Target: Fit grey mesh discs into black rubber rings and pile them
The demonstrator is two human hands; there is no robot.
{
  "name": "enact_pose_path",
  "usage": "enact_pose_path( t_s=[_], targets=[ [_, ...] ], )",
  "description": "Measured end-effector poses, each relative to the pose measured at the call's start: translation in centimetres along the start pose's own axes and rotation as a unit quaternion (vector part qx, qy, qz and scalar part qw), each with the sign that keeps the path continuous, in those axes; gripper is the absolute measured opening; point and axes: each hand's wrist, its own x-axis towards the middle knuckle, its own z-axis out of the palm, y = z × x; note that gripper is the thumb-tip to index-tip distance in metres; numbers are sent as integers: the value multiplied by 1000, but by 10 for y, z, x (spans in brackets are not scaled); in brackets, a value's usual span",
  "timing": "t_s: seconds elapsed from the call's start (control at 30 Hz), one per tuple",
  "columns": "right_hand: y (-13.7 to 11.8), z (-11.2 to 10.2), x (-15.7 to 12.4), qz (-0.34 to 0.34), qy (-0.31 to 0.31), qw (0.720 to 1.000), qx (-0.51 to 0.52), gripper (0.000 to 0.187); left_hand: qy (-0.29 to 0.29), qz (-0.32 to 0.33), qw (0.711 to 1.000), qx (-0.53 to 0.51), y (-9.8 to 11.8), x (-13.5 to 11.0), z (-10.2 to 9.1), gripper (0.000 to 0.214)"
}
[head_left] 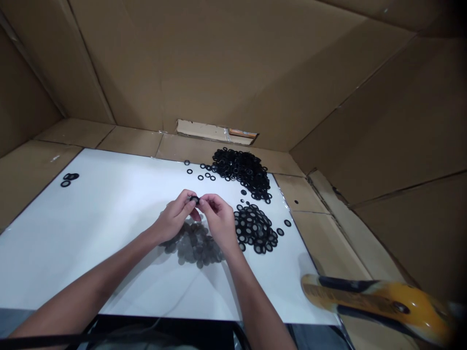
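A small black ring (pixel 194 199) is pinched between the fingertips of my left hand (pixel 174 216) and my right hand (pixel 222 222). Both hands are closed on it above the white board; fingers partly hide its middle. Beneath them lies a loose pile of thin grey discs (pixel 197 249), partly covered by my hands. To the right of my right hand is a heap of black rings with grey centres (pixel 255 227). Farther back sits a larger pile of plain black rings (pixel 239 167), several of them scattered to its left.
Several black rings (pixel 65 183) lie at the far left of the white board (pixel 120 194). A yellow and black tool (pixel 379 301), blurred, juts in at lower right. Cardboard walls (pixel 219 63) enclose the board, with a slot (pixel 217 131) in the back one.
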Motion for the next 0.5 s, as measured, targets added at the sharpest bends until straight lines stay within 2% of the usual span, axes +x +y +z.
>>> enact_pose_path(
  t_s=[0.2,0.33,0.43,0.5],
  targets=[
    [1,-1,0,9,-8,1000,14,19,-31,16,999,-20,-1,1,2,30],
    [1,0,0,4,-30,1000,7,19,-26,23,999,-8,-2,1,2,28],
    [0,0,-1,-26,-28,999,-35,11,-9,23,1000,6,-5,2,1,25],
    [-1,-1,-3,-75,-15,993,-94,6,0,29,1000,10,-7,2,1,23]
  ],
)
